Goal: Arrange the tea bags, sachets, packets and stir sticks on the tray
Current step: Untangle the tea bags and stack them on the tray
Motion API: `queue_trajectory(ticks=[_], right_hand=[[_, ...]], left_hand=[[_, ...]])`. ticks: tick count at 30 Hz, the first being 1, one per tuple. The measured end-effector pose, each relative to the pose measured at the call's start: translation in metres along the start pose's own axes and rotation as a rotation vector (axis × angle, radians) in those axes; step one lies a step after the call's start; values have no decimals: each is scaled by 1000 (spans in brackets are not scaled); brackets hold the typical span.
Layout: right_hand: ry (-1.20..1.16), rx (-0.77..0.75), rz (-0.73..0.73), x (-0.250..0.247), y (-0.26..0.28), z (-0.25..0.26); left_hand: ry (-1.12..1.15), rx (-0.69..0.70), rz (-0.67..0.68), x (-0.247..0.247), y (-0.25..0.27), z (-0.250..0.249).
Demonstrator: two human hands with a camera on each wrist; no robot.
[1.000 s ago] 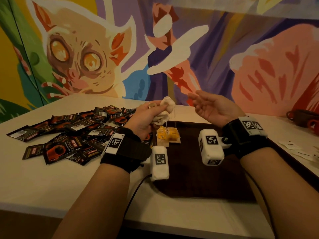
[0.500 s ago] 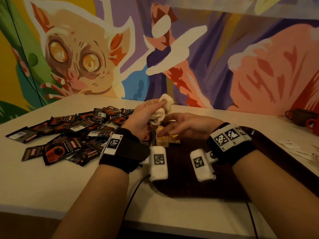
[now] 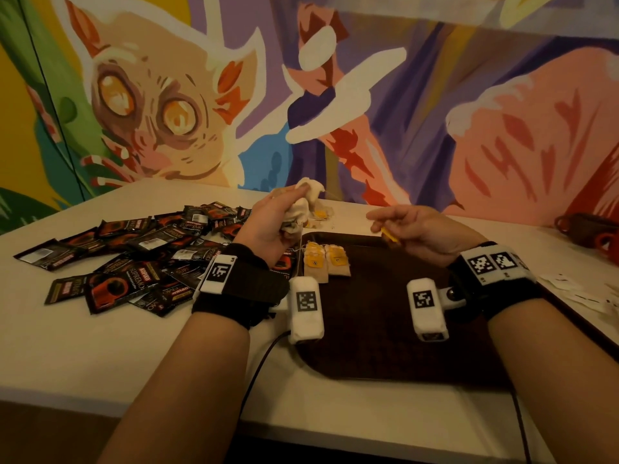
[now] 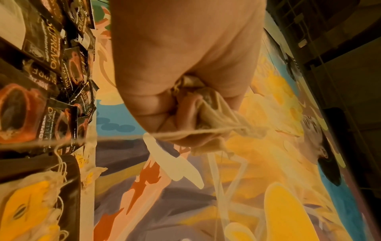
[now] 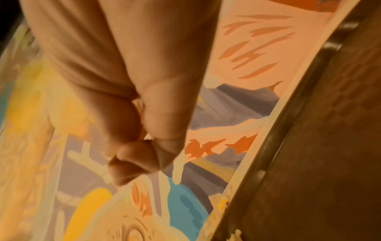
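Note:
My left hand (image 3: pixel 268 226) is raised over the tray's far left corner and grips a crumpled bunch of white tea bags (image 3: pixel 306 202). The left wrist view shows the fingers (image 4: pixel 185 65) curled round the bunch (image 4: pixel 208 114), with strings trailing off it. My right hand (image 3: pixel 405 222) hovers over the far edge of the dark brown tray (image 3: pixel 385 333) and pinches a small yellow tag (image 3: pixel 390 234). In the right wrist view the hand (image 5: pixel 132 153) is curled and the tag is hidden. Two tea bags with yellow tags (image 3: pixel 326 262) lie side by side on the tray.
A heap of black and red coffee sachets (image 3: pixel 134 259) covers the table left of the tray. A few more tea bags (image 3: pixel 321 216) lie behind the left hand. White paper packets (image 3: pixel 569 289) sit right of the tray, and dark mugs (image 3: pixel 586 229) stand at the far right.
My right hand reached left to the tea bags by the left hand, then drew back to the right pinching a yellow tag. The left hand stayed put with its bunch.

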State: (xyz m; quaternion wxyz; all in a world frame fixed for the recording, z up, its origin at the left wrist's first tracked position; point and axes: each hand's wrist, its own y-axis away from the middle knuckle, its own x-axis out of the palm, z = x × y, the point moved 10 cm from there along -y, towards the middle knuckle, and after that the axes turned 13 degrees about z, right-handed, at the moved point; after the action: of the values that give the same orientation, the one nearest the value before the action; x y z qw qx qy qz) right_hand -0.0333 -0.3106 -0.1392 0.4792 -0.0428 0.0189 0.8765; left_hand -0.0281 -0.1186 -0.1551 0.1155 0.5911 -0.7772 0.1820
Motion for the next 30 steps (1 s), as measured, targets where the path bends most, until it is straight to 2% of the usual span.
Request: queue_trajectory(ticks=[4, 11, 14, 17, 22, 25, 30], right_hand=[[-43, -85, -120, -15, 6, 16], [106, -117, -179, -4, 6, 33], [182, -133, -162, 10, 4, 41], [211, -186, -92, 31, -1, 49], [209, -259, -25, 60, -16, 61], [232, -239, 4, 67, -26, 62], [409, -194, 31, 72, -35, 65]], left_hand=[[8, 5, 13, 2, 0, 0], [111, 6, 118, 12, -1, 1], [193, -19, 157, 17, 0, 4], [296, -58, 268, 29, 3, 6], [398, -196, 393, 42, 6, 19], [407, -262, 411, 46, 9, 23], [384, -313, 396, 46, 11, 25]])
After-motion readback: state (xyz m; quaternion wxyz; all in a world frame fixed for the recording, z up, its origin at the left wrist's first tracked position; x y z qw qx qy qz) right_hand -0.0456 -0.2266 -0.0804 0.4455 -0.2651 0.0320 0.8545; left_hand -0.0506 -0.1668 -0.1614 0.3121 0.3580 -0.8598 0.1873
